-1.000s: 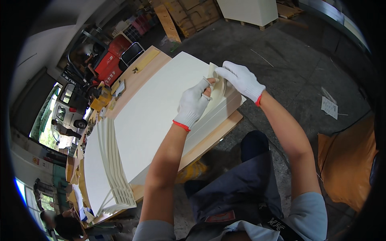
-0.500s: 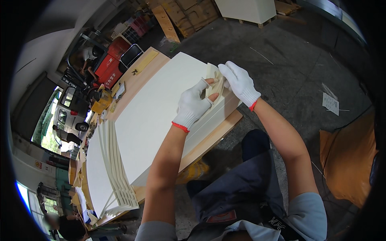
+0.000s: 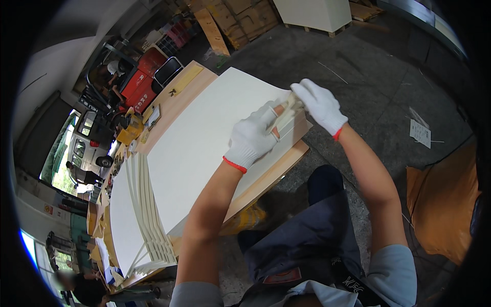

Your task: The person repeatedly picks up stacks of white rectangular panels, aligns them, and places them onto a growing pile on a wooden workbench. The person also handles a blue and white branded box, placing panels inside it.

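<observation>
A bundle of cream-coloured strips (image 3: pixel 290 110), smeared by motion, lies between my hands at the far right end of a large white panel stack (image 3: pixel 204 138). My left hand (image 3: pixel 254 134), in a white knit glove with bare thumb and forefinger tips, is closed on the strips from the left. My right hand (image 3: pixel 322 107), in a similar glove with a red cuff, is closed against their other end, just past the panel edge. Its fingertips are partly hidden behind the bundle.
Several curved cream edge strips (image 3: pixel 146 210) lie along the panel's left end. The stack rests on a wooden table (image 3: pixel 266 179). Tools and a yellow object (image 3: pixel 130 130) stand on the far side. A red forklift (image 3: pixel 138 84) with a person is beyond; an orange bag (image 3: pixel 442 199) is at right.
Both hands have moved a little to the right with the cream strips, which now reach further past the panel's end. The panel stack stays in place.
</observation>
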### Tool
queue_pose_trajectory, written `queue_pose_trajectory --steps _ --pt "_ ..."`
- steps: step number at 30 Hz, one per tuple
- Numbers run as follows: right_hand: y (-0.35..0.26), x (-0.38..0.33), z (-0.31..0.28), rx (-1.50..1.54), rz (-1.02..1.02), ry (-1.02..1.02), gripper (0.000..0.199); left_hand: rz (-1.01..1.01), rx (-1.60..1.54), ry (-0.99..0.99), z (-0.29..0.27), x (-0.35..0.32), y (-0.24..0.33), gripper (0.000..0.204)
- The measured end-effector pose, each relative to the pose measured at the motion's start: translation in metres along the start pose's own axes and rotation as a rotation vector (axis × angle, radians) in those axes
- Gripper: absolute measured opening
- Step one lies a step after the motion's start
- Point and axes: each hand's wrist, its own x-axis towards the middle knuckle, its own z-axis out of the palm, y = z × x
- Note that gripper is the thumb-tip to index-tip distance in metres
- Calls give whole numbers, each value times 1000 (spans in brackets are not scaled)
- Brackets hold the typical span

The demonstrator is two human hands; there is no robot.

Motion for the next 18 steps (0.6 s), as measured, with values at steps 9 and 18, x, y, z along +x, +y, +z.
queue_pose_trajectory --steps 9,18 --pt "8 -1 -3 -512 -59 -244 56 -108 41 18 2 0 0 45" --pt "-8 18 -8 -665 -367 -189 51 -156 64 24 18 38 -33 39"
